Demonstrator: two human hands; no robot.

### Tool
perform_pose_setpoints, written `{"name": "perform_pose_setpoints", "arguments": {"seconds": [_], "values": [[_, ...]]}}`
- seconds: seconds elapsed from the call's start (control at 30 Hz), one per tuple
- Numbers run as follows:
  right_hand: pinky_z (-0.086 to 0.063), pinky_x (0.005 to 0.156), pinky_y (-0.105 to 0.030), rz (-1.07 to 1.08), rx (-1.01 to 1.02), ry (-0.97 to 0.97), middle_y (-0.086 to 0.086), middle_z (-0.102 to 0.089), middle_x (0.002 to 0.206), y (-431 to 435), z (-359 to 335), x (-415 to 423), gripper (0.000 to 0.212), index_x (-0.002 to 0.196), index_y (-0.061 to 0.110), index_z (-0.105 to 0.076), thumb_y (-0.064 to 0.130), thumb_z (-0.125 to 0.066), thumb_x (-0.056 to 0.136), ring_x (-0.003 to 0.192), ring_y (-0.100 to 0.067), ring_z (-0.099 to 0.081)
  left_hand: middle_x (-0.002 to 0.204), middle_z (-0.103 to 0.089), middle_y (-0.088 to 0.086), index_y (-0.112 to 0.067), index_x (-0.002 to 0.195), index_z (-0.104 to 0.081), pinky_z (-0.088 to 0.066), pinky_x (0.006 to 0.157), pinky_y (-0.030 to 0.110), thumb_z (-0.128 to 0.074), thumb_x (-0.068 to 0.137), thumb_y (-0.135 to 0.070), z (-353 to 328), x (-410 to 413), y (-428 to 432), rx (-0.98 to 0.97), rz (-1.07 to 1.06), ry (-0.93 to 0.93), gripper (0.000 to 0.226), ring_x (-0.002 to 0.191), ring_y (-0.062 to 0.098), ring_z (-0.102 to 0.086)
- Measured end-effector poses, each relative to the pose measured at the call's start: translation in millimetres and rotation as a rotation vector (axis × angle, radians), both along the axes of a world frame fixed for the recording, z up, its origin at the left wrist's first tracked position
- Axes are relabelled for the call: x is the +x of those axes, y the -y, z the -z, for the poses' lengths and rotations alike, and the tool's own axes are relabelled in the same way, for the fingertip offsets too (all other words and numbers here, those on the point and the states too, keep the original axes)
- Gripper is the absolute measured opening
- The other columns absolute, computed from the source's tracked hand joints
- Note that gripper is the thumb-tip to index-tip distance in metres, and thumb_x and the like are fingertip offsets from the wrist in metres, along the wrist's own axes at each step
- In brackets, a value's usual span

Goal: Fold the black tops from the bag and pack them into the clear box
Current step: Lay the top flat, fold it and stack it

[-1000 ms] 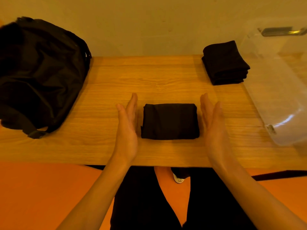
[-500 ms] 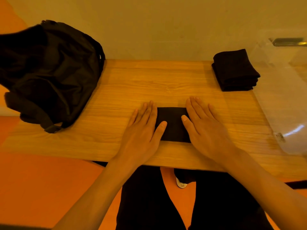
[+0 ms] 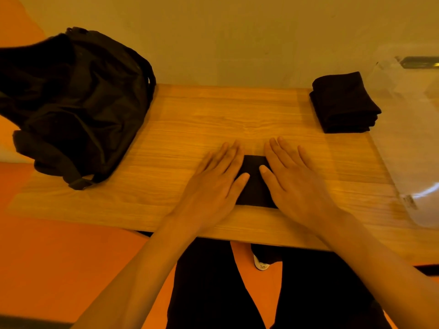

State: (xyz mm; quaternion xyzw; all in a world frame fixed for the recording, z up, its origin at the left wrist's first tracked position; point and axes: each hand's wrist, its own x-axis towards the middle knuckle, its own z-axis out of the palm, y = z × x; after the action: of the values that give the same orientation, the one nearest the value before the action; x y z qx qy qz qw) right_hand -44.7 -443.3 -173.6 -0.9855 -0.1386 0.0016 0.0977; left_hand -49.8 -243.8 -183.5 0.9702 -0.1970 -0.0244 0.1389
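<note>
A folded black top (image 3: 254, 184) lies near the front edge of the wooden table (image 3: 213, 115). My left hand (image 3: 213, 184) lies flat on its left part and my right hand (image 3: 294, 184) lies flat on its right part, fingers straight, pressing down. Only a strip of the top shows between the two hands. A stack of folded black tops (image 3: 343, 103) sits at the back right of the table. The black bag (image 3: 71, 103) slumps on the table's left end. The clear box (image 3: 411, 138) stands at the right edge, and I see nothing inside it.
A plain wall runs behind the table. My legs in dark trousers are below the front edge, over an orange floor. Bare wood lies between the bag and the hands.
Both hands went from standing on edge beside the folded top to lying flat on it. They now sit closer together, covering more of it. The view shifted slightly left.
</note>
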Motion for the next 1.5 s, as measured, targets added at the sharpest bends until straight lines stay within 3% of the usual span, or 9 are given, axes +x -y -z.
{"name": "perform_pose_setpoints", "arguments": {"seconds": [0.13, 0.27, 0.37, 0.47, 0.63, 0.93, 1.2, 1.4, 1.5], "values": [[0.007, 0.125, -0.031, 0.057, 0.102, -0.109, 0.005, 0.002, 0.169, 13.9, 0.6, -1.5, 0.078, 0.161, 0.022, 0.001, 0.064, 0.007, 0.095, 0.152, -0.003, 0.010, 0.170, 0.005, -0.007, -0.024, 0.162, 0.006, 0.004, 0.127, 0.033, 0.012, 0.092, -0.066, 1.7, 0.8, -11.4, 0.008, -0.072, -0.025, 0.083, 0.154, 0.003, 0.012], [0.007, 0.125, -0.030, 0.074, 0.146, -0.008, 0.005, 0.003, 0.168, 27.7, -11.7, -6.7, 0.079, 0.160, 0.021, -0.004, 0.063, 0.005, 0.094, 0.153, -0.005, 0.010, 0.169, -0.008, -0.013, -0.028, 0.162, -0.010, -0.006, 0.121, 0.016, -0.005, 0.101, -0.067, -19.3, -9.6, -14.1, -0.523, -0.326, -0.157, 0.072, 0.151, -0.005, -0.004], [0.004, 0.124, -0.028, -0.008, 0.165, 0.061, 0.002, -0.009, 0.167, 25.1, -17.7, -3.6, 0.070, 0.160, 0.019, -0.016, 0.055, -0.004, 0.101, 0.154, -0.006, 0.003, 0.162, -0.034, -0.008, -0.022, 0.158, -0.033, -0.024, 0.116, 0.014, -0.021, 0.107, -0.054, -34.6, -18.3, -6.1, -0.727, -0.437, 0.018, 0.062, 0.146, 0.001, -0.030], [-0.004, 0.123, -0.029, -0.026, 0.206, 0.057, -0.002, -0.019, 0.167, 19.9, -20.8, 0.6, 0.056, 0.158, 0.019, -0.029, 0.044, -0.024, 0.108, 0.154, -0.013, -0.009, 0.123, -0.062, -0.007, -0.019, 0.126, -0.065, -0.052, 0.088, 0.022, -0.043, 0.103, -0.050, -42.8, -24.6, 1.6, -0.572, -0.442, 0.195, 0.045, 0.108, 0.006, -0.060], [-0.022, 0.120, -0.036, 0.025, 0.331, 0.043, -0.001, -0.031, 0.162, 15.0, -21.4, -13.4, 0.051, 0.148, 0.022, -0.046, 0.040, -0.036, 0.102, 0.150, -0.018, -0.024, 0.082, -0.068, -0.012, -0.027, 0.087, -0.069, -0.045, 0.060, 0.013, -0.080, 0.084, -0.035, -39.3, -43.4, -1.5, -0.647, -0.610, -0.122, 0.014, 0.077, -0.003, -0.061], [-0.014, 0.119, -0.028, 0.012, 0.313, -0.008, 0.001, -0.027, 0.163, 7.3, -2.5, -20.7, 0.049, 0.153, 0.024, -0.037, 0.035, -0.039, 0.105, 0.153, -0.016, -0.016, 0.087, -0.069, -0.013, -0.032, 0.093, -0.069, -0.046, 0.061, 0.011, -0.084, 0.082, -0.022, -38.2, -46.1, 8.4, -0.749, -0.647, -0.163, 0.021, 0.071, -0.004, -0.062], [-0.010, 0.118, -0.026, 0.009, 0.284, -0.014, 0.001, -0.026, 0.164, 6.8, -1.6, -19.0, 0.049, 0.154, 0.025, -0.035, 0.036, -0.037, 0.106, 0.153, -0.015, -0.014, 0.091, -0.077, 0.002, -0.019, 0.100, -0.072, -0.047, 0.053, 0.013, -0.079, 0.086, -0.011, -42.5, -45.0, 6.3, -1.090, -0.808, -0.362, 0.019, 0.059, 0.002, -0.063], [-0.010, 0.118, -0.027, 0.016, 0.283, -0.006, -0.001, -0.028, 0.163, 5.8, -1.9, -20.3, 0.048, 0.153, 0.024, -0.037, 0.034, -0.039, 0.106, 0.152, -0.017, -0.017, 0.085, -0.073, -0.007, -0.024, 0.081, -0.074, -0.051, 0.073, 0.028, -0.085, 0.080, -0.031, -36.3, -47.4, 6.8, -0.799, -0.742, -0.202, 0.014, 0.083, 0.011, -0.067], [-0.011, 0.118, -0.028, 0.011, 0.280, 0.000, -0.001, -0.030, 0.162, 5.7, -1.6, -20.9, 0.048, 0.153, 0.023, -0.038, 0.033, -0.040, 0.106, 0.152, -0.018, -0.018, 0.087, -0.071, -0.006, -0.021, 0.083, -0.073, -0.047, 0.073, 0.022, -0.080, 0.085, -0.029, -37.5, -46.4, 9.8, -0.771, -0.730, -0.249, 0.011, 0.087, 0.008, -0.065]]}}
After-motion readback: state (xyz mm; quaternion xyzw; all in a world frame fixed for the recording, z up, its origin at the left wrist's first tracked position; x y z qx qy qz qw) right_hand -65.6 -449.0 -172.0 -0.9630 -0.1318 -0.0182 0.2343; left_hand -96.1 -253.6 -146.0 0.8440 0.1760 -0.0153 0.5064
